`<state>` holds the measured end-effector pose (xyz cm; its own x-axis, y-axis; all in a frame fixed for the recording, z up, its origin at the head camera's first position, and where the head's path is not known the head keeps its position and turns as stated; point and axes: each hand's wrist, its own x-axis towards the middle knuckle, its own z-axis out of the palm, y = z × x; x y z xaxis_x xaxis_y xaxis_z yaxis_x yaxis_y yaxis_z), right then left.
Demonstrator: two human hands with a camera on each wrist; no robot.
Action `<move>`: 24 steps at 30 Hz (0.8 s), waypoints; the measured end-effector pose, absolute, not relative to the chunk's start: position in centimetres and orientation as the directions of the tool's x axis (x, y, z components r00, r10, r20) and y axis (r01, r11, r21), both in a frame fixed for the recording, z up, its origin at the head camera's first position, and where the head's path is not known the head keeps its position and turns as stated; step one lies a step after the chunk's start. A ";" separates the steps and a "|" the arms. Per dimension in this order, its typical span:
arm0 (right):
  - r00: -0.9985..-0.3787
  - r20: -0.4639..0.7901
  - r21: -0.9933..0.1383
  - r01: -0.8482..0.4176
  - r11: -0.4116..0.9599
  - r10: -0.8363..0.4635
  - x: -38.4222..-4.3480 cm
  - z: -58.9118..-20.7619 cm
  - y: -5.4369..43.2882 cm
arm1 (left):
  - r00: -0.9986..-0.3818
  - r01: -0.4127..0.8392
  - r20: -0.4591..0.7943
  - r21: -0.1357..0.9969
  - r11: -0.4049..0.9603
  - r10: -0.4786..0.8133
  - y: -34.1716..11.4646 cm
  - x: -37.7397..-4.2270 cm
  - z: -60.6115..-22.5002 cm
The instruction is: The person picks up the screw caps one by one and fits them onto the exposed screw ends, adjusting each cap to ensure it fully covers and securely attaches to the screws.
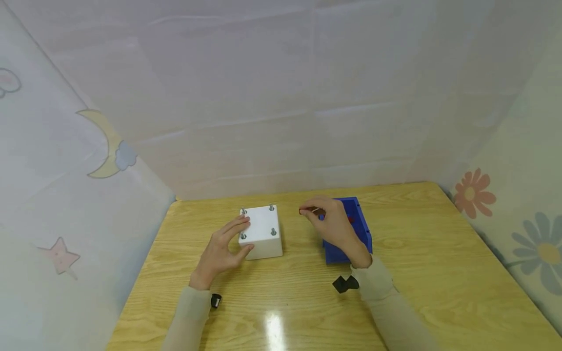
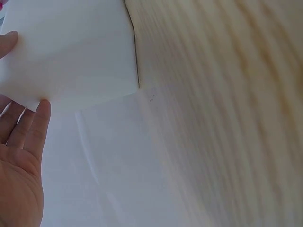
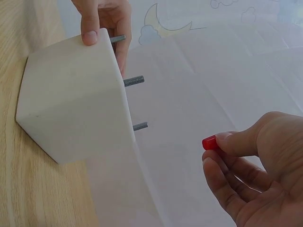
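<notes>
A white box (image 1: 262, 225) stands on the table with several upright threaded bolts (image 1: 273, 231) on its top, near the corners. My left hand (image 1: 219, 251) holds the box at its left side, the thumb against the front face and the fingers over the left top edge. Between thumb and fingertips my right hand (image 1: 332, 225) pinches a small red cylindrical piece (image 3: 209, 143). That piece is apart from the bolts, to the right of the box. Below the right hand lies a blue bin (image 1: 335, 256), partly hidden by that hand and wrist.
Inside the bin some red pieces (image 1: 351, 220) show. The wooden table (image 1: 281, 292) meets a pale cloth wall (image 1: 263, 146) behind, and printed cloth walls flank both sides. A dark wrist strap piece (image 1: 344, 284) sits at the right sleeve.
</notes>
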<state>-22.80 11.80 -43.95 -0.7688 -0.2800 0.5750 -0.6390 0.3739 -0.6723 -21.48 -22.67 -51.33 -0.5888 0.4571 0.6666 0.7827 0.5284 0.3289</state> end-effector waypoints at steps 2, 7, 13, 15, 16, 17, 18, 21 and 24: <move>-0.766 0.576 -0.673 -0.642 0.368 -0.284 -22.8 -44.0 11.7 | -0.597 0.777 0.659 0.333 0.534 0.457 -22.7 -21.5 -51.3; -0.759 0.585 -0.672 -0.651 0.353 -0.286 -22.8 -43.9 11.3 | -0.623 0.758 0.637 0.352 0.548 0.453 -22.7 -21.4 -51.3; -0.753 0.596 -0.668 -0.658 0.347 -0.279 -22.7 -43.5 10.9 | -0.616 0.764 0.644 0.351 0.541 0.453 -22.7 -21.4 -51.4; -0.754 0.594 -0.669 -0.656 0.348 -0.279 -22.7 -43.4 10.8 | -0.620 0.762 0.641 0.356 0.541 0.452 -22.7 -21.4 -51.4; -0.754 0.594 -0.670 -0.656 0.346 -0.279 -22.6 -43.3 10.8 | -0.624 0.759 0.639 0.359 0.543 0.450 -22.7 -21.4 -51.4; -0.754 0.594 -0.672 -0.656 0.343 -0.279 -22.6 -43.2 10.7 | -0.630 0.755 0.634 0.362 0.547 0.449 -22.7 -21.3 -51.4; -0.754 0.596 -0.674 -0.657 0.338 -0.277 -22.6 -43.2 10.7 | -0.635 0.751 0.629 0.365 0.550 0.449 -22.7 -21.3 -51.4; -0.753 0.600 -0.683 -0.658 0.316 -0.269 -22.5 -43.1 10.4 | -0.647 0.742 0.616 0.374 0.557 0.449 -22.8 -21.2 -51.3; -0.750 0.607 -0.690 -0.662 0.294 -0.264 -22.5 -43.3 10.1 | -0.652 0.740 0.608 0.377 0.558 0.453 -22.8 -21.2 -51.2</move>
<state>-22.46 10.11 -43.28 -0.7498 -0.2638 0.6069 -0.6617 0.2941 -0.6897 -21.22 -22.80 -51.22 -0.6518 0.4534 0.6080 0.7395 0.5576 0.3771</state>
